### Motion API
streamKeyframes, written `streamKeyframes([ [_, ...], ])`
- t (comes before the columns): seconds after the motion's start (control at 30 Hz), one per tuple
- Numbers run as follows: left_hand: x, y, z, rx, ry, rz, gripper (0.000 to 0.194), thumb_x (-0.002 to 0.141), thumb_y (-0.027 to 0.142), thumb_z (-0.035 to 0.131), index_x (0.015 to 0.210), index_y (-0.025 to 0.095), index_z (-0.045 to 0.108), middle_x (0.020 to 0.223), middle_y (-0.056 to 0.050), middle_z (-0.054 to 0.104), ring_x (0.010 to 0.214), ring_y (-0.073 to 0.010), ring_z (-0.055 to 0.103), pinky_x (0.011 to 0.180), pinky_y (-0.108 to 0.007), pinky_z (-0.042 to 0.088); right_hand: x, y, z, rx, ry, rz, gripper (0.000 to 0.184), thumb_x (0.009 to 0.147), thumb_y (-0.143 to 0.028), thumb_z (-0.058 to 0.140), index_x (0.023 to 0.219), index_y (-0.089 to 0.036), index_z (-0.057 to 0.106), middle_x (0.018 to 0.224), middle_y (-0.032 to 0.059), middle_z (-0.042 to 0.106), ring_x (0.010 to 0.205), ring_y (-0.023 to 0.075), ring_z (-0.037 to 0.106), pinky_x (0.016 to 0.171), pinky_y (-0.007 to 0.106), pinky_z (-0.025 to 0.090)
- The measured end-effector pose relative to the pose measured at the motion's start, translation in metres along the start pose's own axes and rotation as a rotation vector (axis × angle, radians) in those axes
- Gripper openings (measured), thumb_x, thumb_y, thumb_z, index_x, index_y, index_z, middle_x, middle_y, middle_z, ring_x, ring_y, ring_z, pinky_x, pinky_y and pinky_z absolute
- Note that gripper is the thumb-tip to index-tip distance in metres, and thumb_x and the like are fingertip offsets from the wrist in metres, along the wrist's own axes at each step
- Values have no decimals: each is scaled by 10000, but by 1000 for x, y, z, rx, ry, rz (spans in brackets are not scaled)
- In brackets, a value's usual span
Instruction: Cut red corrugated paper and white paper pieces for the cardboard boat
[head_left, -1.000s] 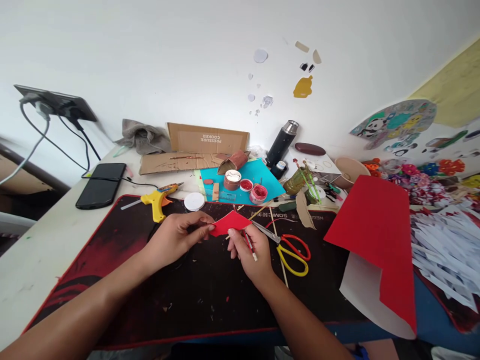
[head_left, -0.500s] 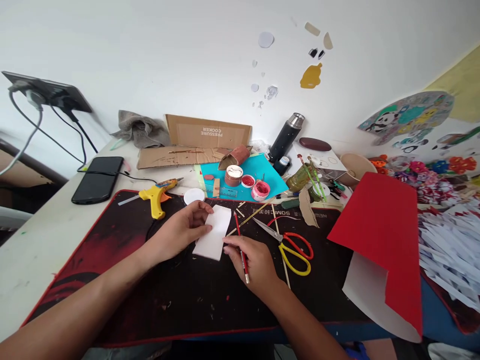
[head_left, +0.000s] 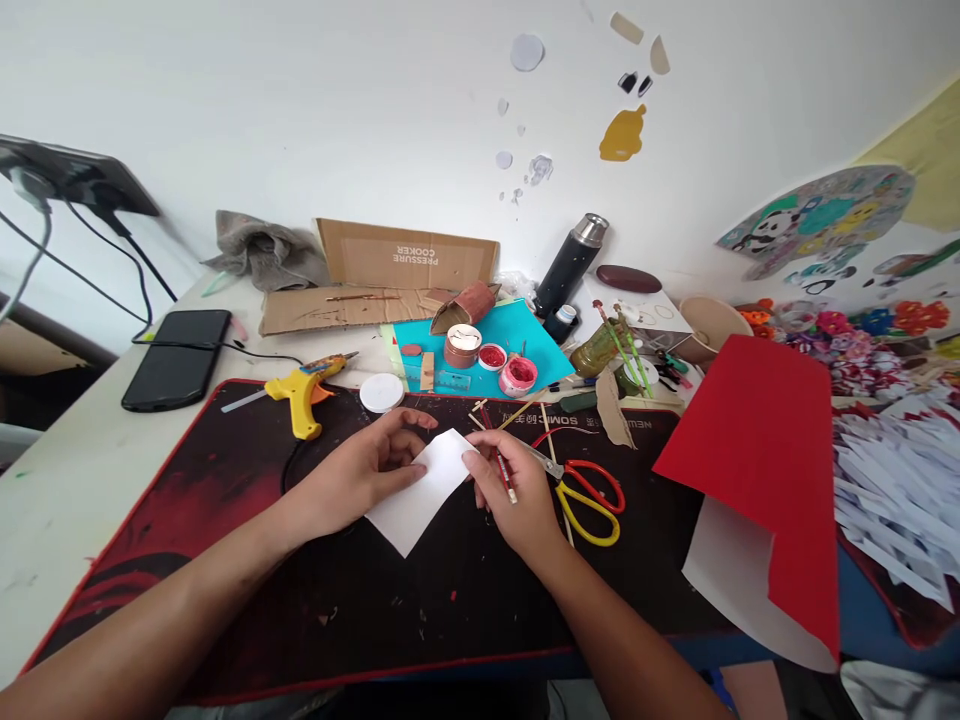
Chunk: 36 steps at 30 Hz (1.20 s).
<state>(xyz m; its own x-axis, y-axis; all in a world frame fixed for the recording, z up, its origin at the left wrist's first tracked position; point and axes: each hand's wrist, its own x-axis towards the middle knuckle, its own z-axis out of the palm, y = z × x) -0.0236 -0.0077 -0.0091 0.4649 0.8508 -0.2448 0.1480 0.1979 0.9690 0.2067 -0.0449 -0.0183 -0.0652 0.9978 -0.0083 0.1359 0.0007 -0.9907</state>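
A small piece of white paper (head_left: 420, 495) is held tilted over the dark desk mat, one corner pointing down toward me. My left hand (head_left: 371, 465) pinches its left edge, thumb on top and the other fingers curled behind. At the upper right corner, the thumb and fingers of my right hand (head_left: 517, 490) grip the same paper. A red and black pencil (head_left: 503, 474) is tucked in that right hand, its eraser end over the knuckles; its tip is hidden. Just right of the hand lie scissors (head_left: 589, 500) with one red and one yellow handle, their blades partly covered.
A yellow glue gun (head_left: 301, 398) and a white round lid (head_left: 382, 392) lie left of the hands. Behind them, paint jars (head_left: 517, 375) stand on a blue sheet (head_left: 536, 335). Folded red card (head_left: 757, 430) is at right, a phone (head_left: 178, 360) at left, a black flask (head_left: 570, 265) behind.
The paper has turned, its lower end now a corner pointing down. My right hand has moved up onto the paper's upper right corner, with the pencil still in it. The view has shifted slightly.
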Motion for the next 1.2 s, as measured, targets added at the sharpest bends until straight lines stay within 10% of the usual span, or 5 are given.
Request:
streamKeyframes([
  [0.13,-2,2,-3,12,-31,-55,579,877,547,798,1357,273,625,929,-14,722,809,-215,650,681,-307,503,4,-4,3,-59,8,25,256,1032,-469,687,971,-222,713,690,-10,706,532,148,581,547,280,455],
  [0.33,-5,9,-14,140,-36,-119,512,853,746,758,778,241,719,727,3,661,656,-190,586,598,-282,484,6,-9,4,0,7,28,252,1033,-476,676,988,-228,692,712,-18,710,527,136,582,544,265,460],
  [0.67,-5,25,-18,180,250,-160,647,713,894,754,901,277,808,826,-27,758,680,-233,635,574,-294,502,3,-18,-72,-567,84,-148,239,1085,-401,611,1082,-246,792,721,16,754,637,204,689,674,312,485],
  [0.87,-4,28,-15,213,293,-167,671,674,912,756,897,282,816,868,0,771,746,-237,636,632,-298,507,22,-13,-125,-1008,73,-18,217,1043,-324,675,1170,-243,832,852,80,818,728,259,723,644,323,401],
  [1.2,-4,25,-13,54,316,-159,705,660,860,842,916,206,778,799,-14,734,638,-179,600,543,-252,452,7,-24,-141,-1114,-22,57,378,1063,-339,618,1415,-264,735,979,54,839,880,273,782,714,323,478],
])
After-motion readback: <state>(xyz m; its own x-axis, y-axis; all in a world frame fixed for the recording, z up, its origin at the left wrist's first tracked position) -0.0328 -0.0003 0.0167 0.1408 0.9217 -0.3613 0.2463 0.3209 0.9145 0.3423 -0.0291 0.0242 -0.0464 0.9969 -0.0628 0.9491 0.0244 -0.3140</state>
